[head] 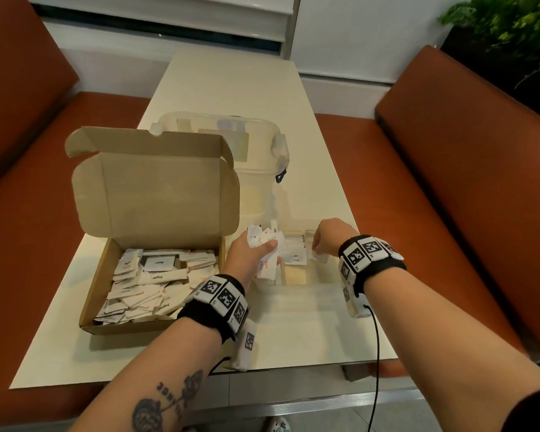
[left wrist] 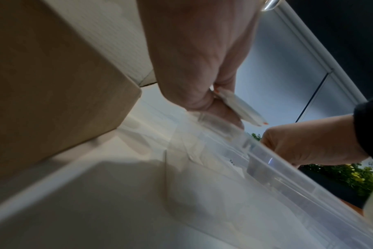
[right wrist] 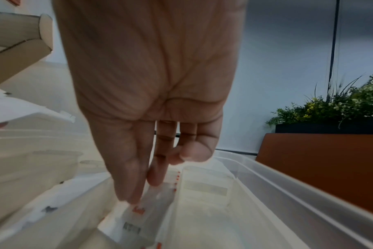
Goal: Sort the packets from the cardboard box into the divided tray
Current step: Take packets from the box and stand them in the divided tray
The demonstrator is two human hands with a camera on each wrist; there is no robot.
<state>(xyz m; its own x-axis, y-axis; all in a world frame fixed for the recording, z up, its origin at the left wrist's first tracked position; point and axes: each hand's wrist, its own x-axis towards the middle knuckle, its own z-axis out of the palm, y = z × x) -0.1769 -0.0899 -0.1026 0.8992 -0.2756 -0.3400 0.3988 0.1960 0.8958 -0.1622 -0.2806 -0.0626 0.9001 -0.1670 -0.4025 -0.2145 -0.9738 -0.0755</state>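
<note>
The open cardboard box at the left holds several white packets. The clear divided tray lies just to its right on the table. My left hand hovers over the tray's left part and grips a bunch of packets; the left wrist view shows this bunch pinched between thumb and fingers. My right hand reaches down into the tray's right compartment. There its thumb and forefinger pinch one orange-printed packet. Another packet lies in the middle compartment.
A clear lidded storage bin stands behind the box and tray. The box's raised lid blocks the view behind it. Orange benches flank the table. A plant is at the far right.
</note>
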